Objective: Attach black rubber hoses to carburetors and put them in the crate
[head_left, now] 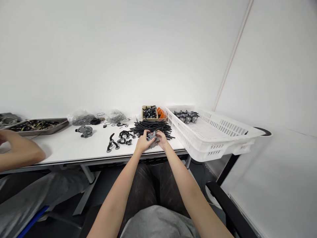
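A grey part (154, 138) is held between my two hands, low over the front of the white table. My left hand (144, 141) has its fingers closed round its left side. On its right side, my right hand (161, 139) grips it with bent fingers. Just behind my hands lies a pile of black tubes (151, 127). Short black tubes with grey ends (112, 143) lie to the left of my left hand. Farther left, another grey part (85, 131) rests on the table.
White crates (203, 145) stand at the right with several grey-black assemblies (187, 116). A yellow box (143, 113) of small parts and an orange container (161, 113) are behind the tubes. Plastic bags (83, 117), a metal tray (58, 127) and another person's arm (22, 150) are left.
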The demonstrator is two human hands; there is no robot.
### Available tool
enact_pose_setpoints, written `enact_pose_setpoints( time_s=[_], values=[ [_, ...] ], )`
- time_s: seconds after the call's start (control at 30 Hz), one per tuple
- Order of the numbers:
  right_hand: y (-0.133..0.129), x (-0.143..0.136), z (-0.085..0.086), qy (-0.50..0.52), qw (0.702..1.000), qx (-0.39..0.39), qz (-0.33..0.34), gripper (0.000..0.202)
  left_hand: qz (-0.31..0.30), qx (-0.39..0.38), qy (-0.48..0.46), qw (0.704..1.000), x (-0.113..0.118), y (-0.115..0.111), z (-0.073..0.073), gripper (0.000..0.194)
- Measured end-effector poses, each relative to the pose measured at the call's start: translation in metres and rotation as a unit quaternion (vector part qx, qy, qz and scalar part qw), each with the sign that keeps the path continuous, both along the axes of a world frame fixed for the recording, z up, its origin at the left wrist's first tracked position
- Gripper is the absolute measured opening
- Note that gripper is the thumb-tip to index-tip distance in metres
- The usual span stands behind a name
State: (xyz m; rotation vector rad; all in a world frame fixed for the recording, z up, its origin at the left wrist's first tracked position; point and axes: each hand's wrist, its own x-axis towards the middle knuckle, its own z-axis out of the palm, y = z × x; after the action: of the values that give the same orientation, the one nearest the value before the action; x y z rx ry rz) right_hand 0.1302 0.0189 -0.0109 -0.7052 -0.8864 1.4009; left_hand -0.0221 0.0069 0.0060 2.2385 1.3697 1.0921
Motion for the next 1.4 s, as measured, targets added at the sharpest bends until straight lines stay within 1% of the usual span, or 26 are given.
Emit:
enact_pose_setpoints(
  time_s=[0.37, 0.6, 1.03, 1.4],
  values=[
    [-0.0016, -0.0047, 0.0029, -0.015, 1.0, 0.017, 0.007, 0.032, 0.0, 0.001, -0.002, 1.0, 0.0014, -0.0016, 0.0016, 0.038],
    [-0.0049, -0.0043, 0.003, -0.022, 1.0, 0.009, 0.001, 0.032, -0.004, 0.002, -0.004, 1.0, 0.0007, -0.0015, 0.0023, 0.039],
    [0.0005, 0.0001, 0.0016, -0.013, 1.0, 0.013, 0.012, 0.032, -0.001, -0.007, -0.002, 1.0, 0.0002, 0.0007, -0.0007, 0.038],
    [0.0025, -0.0054, 0.0016, -0.013, 1.0, 0.024, 0.011, 0.031, -0.003, 0.003, 0.0, 1.0, 0.0007, -0.0008, 0.001, 0.038]
  ],
)
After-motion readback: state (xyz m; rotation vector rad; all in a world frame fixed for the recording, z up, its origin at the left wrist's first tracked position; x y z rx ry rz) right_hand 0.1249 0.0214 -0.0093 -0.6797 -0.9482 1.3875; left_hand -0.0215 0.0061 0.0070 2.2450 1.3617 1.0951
